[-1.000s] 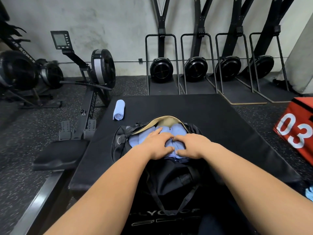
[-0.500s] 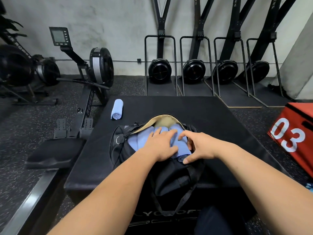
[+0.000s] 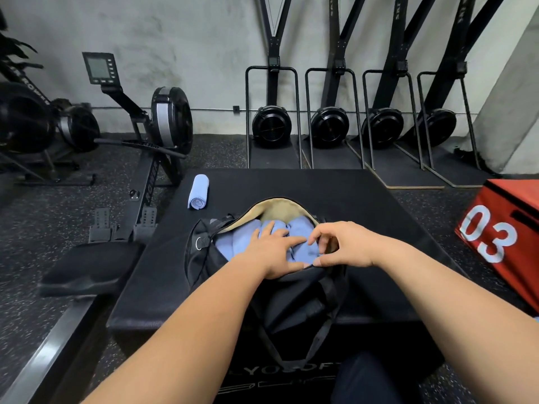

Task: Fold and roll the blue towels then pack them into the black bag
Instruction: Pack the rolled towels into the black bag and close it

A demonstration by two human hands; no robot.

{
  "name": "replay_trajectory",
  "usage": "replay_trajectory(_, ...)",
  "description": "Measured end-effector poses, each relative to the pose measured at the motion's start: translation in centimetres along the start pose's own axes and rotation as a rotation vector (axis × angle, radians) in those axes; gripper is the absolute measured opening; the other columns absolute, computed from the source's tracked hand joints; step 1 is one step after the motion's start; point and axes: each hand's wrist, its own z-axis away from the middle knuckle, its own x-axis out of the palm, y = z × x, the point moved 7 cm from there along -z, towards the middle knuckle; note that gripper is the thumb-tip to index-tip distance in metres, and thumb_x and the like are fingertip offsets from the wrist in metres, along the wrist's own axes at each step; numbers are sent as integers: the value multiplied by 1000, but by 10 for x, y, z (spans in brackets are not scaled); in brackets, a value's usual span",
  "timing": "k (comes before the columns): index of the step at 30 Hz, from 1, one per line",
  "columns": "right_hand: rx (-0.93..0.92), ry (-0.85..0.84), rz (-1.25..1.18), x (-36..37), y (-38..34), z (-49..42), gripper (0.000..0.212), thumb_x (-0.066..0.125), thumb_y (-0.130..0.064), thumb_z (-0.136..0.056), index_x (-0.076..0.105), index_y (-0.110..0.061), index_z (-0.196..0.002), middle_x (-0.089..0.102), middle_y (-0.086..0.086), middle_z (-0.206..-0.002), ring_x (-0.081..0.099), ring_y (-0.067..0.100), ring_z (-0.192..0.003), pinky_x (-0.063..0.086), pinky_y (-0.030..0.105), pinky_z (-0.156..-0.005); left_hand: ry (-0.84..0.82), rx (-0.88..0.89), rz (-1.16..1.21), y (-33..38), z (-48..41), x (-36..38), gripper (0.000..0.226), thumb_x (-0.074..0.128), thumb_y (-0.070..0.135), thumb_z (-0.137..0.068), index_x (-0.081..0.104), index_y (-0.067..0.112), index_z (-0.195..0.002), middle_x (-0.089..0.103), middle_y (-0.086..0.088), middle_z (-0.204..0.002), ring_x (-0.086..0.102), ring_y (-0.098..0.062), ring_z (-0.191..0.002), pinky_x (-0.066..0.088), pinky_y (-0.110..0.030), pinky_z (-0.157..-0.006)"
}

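Shifting to bag (image 3: 204,259) rim, right hand (image 3: 341,246), left hand (image 3: 274,255) still pressing towels (image 3: 240,243)

I am pressing my left hand (image 3: 274,252) flat, fingers straight, onto the blue towels (image 3: 230,243) that are lying side by side in the open black bag (image 3: 291,301). My right hand (image 3: 341,246) is curling round the rightmost roll, fingertips on top of it and thumb down at the bag's near rim. The bag's tan lining is showing behind the towels. The bag is sitting on a black padded box (image 3: 335,188), and one rolled towel (image 3: 198,192) is lying near the box's far left corner, well apart from the bag. A red box (image 3: 507,237) marked 03 is standing to my right, a rowing machine (image 3: 163,123) to my left.
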Motion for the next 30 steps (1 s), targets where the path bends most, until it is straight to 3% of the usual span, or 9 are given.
replay_trajectory(5, -22, 28, 207, 14, -4, -16, 36, 81, -53, -82, 69, -47, -115, 65, -20, -97, 56, 1, -80, 44, 24, -72, 59, 82, 35, -6, 11, -9, 72, 60, 75, -90, 39, 53, -155, 30, 6, -168, 12, -25, -159, 13, -48, -129)
replay_trajectory(9, -12, 125, 134, 3, -14, -32, 26, 82, -48, -83, 72, -46, -107, 70, -23, -87, 56, -4, -77, 50, 28, -78, 119, 110, 46, -20, 24, -31, 72, 62, 70, -92, 43, 45, -157, 32, 5, -169, 19, -22, -159, 17, -41, -129)
replay_trajectory(13, -54, 248, 98, -15, -40, -52, 20, 82, -44, -83, 73, -42, -101, 72, -23, -83, 57, -4, -74, 51, 31, -76, 250, 90, 46, -40, 35, -64, 61, 61, 69, -93, 54, 43, -148, 55, 11, -150, 45, -20, -135, 37, -41, -116)
replay_trajectory(16, -94, 334, 38, -22, -63, -69, 19, 84, -40, -83, 73, -40, -98, 72, -17, -81, 62, 1, -76, 53, 32, -77, 358, 46, 67, -62, 45, -85, 62, 52, 74, -89, 57, 44, -143, 62, 16, -136, 50, -18, -119, 45, -44, -106)
replay_trajectory(21, -158, 383, 57, -17, -102, -102, 17, 80, -40, -85, 74, -40, -100, 69, -18, -81, 60, 3, -81, 53, 34, -81, 489, -51, 125, -110, 62, -104, 63, 49, 77, -91, 57, 43, -144, 57, 16, -136, 49, -16, -125, 41, -39, -112)
replay_trajectory(30, -114, 414, 178, 6, -156, -170, 7, 70, -41, -91, 70, -40, -98, 66, -20, -80, 54, 14, -92, 49, 40, -90, 435, -283, 67, -195, 81, -88, 63, 50, 71, -98, 49, 39, -152, 52, 5, -146, 42, -27, -134, 39, -46, -113)
